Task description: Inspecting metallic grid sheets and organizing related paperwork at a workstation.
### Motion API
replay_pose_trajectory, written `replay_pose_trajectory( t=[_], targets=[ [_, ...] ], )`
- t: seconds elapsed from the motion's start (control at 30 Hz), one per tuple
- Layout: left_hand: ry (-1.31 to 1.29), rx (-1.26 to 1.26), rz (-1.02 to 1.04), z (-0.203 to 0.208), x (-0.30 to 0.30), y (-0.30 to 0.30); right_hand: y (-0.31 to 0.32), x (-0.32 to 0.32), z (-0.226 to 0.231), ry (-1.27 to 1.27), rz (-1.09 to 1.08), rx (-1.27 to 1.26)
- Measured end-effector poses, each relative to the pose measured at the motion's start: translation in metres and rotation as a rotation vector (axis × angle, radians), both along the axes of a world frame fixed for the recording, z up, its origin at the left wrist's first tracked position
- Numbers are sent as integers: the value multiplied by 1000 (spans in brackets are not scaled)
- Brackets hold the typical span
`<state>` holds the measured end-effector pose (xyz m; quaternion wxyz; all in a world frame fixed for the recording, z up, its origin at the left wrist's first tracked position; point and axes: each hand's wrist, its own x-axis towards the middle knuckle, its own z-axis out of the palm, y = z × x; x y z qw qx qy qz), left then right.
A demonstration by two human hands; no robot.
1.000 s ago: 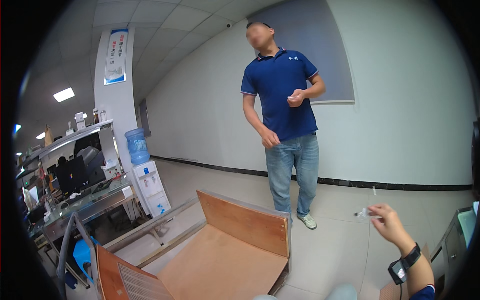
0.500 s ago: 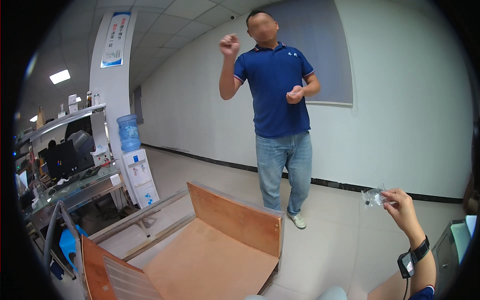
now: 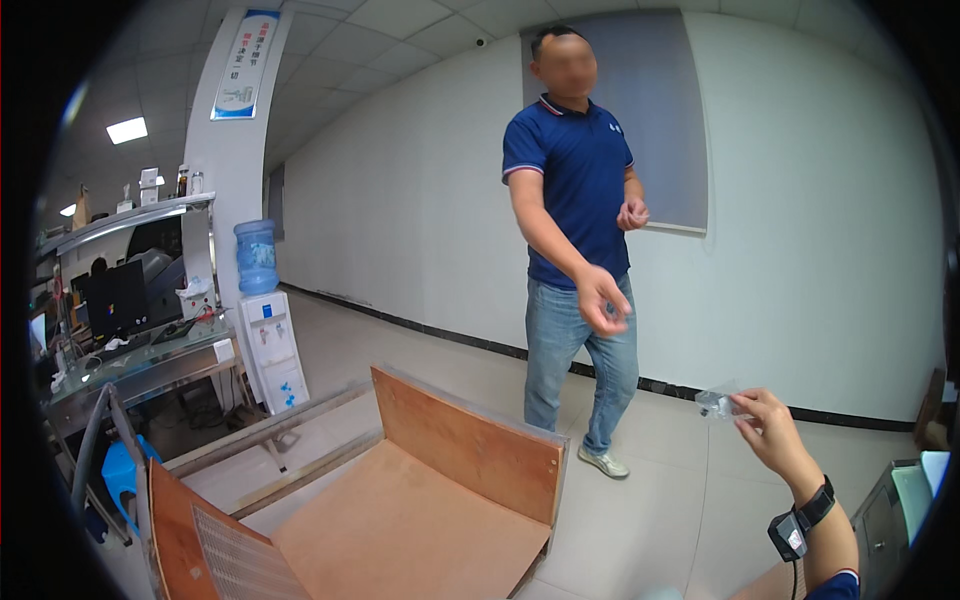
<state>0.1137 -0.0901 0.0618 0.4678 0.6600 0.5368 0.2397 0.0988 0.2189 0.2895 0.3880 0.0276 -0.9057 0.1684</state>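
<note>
My right hand (image 3: 768, 425) is raised at the right, thumb and fingers pinching the edge of a small clear plastic bag (image 3: 716, 404). Small dark and pale bits show inside the bag; I cannot make out what they are. A black strap with a small device (image 3: 790, 536) and a cable sits around my right wrist. My left hand is out of view. Facing me stands a person (image 3: 572, 190) in a blue polo shirt and jeans, one hand (image 3: 603, 302) stretched down and forward, the other (image 3: 632, 213) held at the waist.
In front of me is a wooden-panelled cart or frame (image 3: 470, 440) with metal edges. A water dispenser (image 3: 272, 350) and a cluttered desk with a monitor (image 3: 118, 300) are at left, with a blue stool (image 3: 122, 485) below. A grey cabinet (image 3: 880, 530) stands at right.
The other person has lowered a raised hand, reaching forward, and turned toward the right. My right hand has shifted slightly left and down with the plastic bag still pinched.
</note>
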Motion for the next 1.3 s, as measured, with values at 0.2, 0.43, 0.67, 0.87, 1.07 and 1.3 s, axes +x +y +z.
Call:
replay_pose_trajectory(
  t=[0.2,0.43,0.67,0.87,1.07,1.3],
  targets=[
    [36,8,-83,0,-31,6,-3,-41,-5,-90,-15,105],
    [23,-3,-165,-4,-50,10,-10,-81,-5,-126,27,153],
    [-26,24,-116,-17,-51,5,-13,-105,-15,-107,50,260],
    [-96,57,-25,-28,-51,5,-35,-102,-29,-190,159,227],
    [-171,96,118,-41,-32,1,-79,-23,-123,-1049,574,-131],
    [-181,96,255,-50,-26,-13,-102,43,-198,-1542,980,-453]
  ],
)
